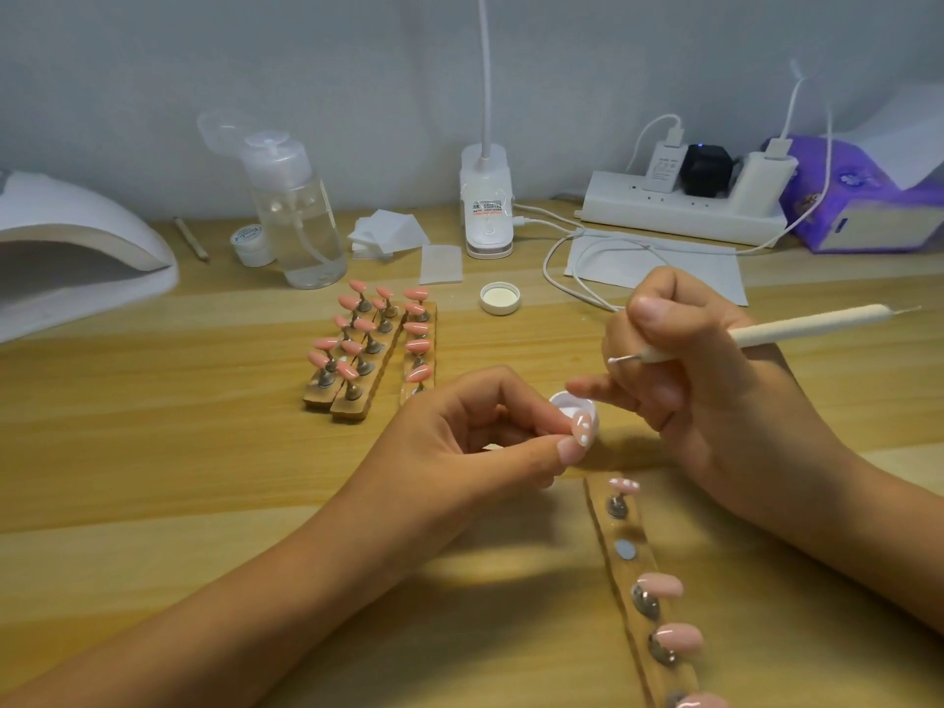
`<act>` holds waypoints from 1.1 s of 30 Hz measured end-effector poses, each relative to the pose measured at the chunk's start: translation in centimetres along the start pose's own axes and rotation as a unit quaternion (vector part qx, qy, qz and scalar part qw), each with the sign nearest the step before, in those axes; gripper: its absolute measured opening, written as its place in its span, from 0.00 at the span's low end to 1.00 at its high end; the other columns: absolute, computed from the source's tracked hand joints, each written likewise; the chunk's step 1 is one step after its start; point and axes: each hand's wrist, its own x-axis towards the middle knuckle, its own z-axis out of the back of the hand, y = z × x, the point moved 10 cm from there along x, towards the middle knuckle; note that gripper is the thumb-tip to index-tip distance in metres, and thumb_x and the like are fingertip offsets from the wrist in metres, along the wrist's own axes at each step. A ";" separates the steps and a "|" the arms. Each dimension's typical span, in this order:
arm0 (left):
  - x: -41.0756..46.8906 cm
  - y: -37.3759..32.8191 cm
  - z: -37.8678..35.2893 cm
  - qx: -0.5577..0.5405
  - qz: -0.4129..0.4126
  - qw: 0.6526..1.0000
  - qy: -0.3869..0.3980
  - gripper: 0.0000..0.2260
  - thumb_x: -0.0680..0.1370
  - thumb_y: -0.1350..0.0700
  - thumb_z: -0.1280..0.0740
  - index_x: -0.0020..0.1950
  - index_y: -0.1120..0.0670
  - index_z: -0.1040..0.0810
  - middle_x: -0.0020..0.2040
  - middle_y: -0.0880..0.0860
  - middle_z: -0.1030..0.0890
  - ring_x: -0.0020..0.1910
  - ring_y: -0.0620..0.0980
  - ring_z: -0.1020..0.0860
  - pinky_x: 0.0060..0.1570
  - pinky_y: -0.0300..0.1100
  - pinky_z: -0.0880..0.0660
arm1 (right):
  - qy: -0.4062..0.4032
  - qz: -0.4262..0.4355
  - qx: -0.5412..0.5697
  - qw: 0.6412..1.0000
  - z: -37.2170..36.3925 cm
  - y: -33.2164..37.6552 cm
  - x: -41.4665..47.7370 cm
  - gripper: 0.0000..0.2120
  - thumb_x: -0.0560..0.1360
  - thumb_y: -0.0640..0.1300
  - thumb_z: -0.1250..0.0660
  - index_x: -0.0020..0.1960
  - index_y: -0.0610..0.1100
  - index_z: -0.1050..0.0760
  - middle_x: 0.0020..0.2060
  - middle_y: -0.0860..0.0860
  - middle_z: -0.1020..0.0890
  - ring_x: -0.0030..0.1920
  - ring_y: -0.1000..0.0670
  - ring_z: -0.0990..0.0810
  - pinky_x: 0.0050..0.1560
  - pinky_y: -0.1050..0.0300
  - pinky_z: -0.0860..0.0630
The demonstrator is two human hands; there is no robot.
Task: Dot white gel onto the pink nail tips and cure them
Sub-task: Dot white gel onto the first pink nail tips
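On the light wooden desk [153, 452], the left hand [459, 442] was curled nearly closed, its thumb and forefinger pinching a single pink nail tip [584, 426] that carried three white dots, held just over the small open white gel pot [564, 403]. The right hand [684, 370] was closed around a slim white dotting tool [797, 327], whose metal ball end [613, 359] carried a bead of white gel and pointed left, a little above and apart from the held tip; one of its fingers stretched toward the pot's rim. Near the right forearm lay a long wooden holder strip [631, 569] running from near to far: a dotted pink tip [624, 484] stood at its far end, a bare metal disc [625, 549] came next, and plain pink tips [661, 585] stood on the nearer stands. Farther off, left of centre, three more wooden strips of plain pink tips [368, 339] sat side by side. The white pot lid [500, 297] lay upturned beyond them, and a white curing lamp [76, 247] stood at the far left edge. A clear pump bottle [301, 222] and a white power strip [684, 212] stood along the far side, against the wall.
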 end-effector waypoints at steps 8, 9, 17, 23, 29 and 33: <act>0.0 -0.2 -0.1 -0.012 -0.005 1.000 -0.004 0.04 0.69 0.60 0.27 0.39 0.51 0.18 0.36 0.48 0.18 0.35 0.42 0.22 0.39 0.33 0.25 | 0.000 -0.017 0.022 1.000 -0.3 -0.3 0.0 0.13 0.72 0.39 0.32 0.32 0.47 0.31 0.26 0.51 0.30 0.28 0.56 0.31 0.44 0.55 0.19; 0.0 -0.2 -0.1 -0.013 -0.005 1.000 -0.003 0.04 0.69 0.60 0.27 0.39 0.51 0.18 0.36 0.48 0.18 0.35 0.42 0.22 0.39 0.32 0.25 | -0.007 -0.022 0.018 1.000 -0.3 -0.3 0.0 0.12 0.72 0.41 0.32 0.31 0.47 0.31 0.25 0.51 0.30 0.27 0.56 0.31 0.43 0.55 0.19; 0.0 0.0 -0.1 -0.030 0.000 1.000 -0.004 0.03 0.68 0.59 0.26 0.39 0.51 0.17 0.47 0.53 0.14 0.38 0.42 0.21 0.41 0.34 0.23 | -0.003 -0.042 -0.001 0.999 -0.4 -0.7 -0.1 0.15 0.70 0.39 0.31 0.28 0.50 0.31 0.24 0.52 0.29 0.26 0.57 0.30 0.38 0.57 0.20; -0.1 0.1 -0.1 -0.022 0.004 1.000 -0.003 0.03 0.68 0.58 0.26 0.39 0.52 0.17 0.49 0.54 0.15 0.39 0.42 0.21 0.42 0.34 0.24 | 0.017 -0.048 0.002 0.999 -0.5 -1.0 -0.2 0.11 0.69 0.44 0.31 0.30 0.50 0.30 0.25 0.53 0.29 0.26 0.56 0.30 0.42 0.53 0.19; 0.0 0.0 -0.1 -0.016 0.003 1.000 -0.005 0.05 0.68 0.61 0.27 0.38 0.50 0.17 0.48 0.55 0.15 0.39 0.41 0.21 0.42 0.33 0.24 | 0.030 -0.046 0.001 0.998 -0.7 -1.1 -0.1 0.11 0.69 0.43 0.31 0.30 0.50 0.30 0.25 0.54 0.29 0.27 0.57 0.30 0.44 0.52 0.20; 0.0 0.0 -0.1 -0.017 0.002 1.000 -0.005 0.05 0.69 0.61 0.27 0.37 0.50 0.18 0.48 0.56 0.15 0.40 0.42 0.20 0.42 0.33 0.24 | 0.028 -0.045 -0.002 0.999 -0.6 -1.1 -0.1 0.11 0.68 0.43 0.31 0.31 0.50 0.30 0.25 0.53 0.29 0.27 0.56 0.31 0.44 0.51 0.20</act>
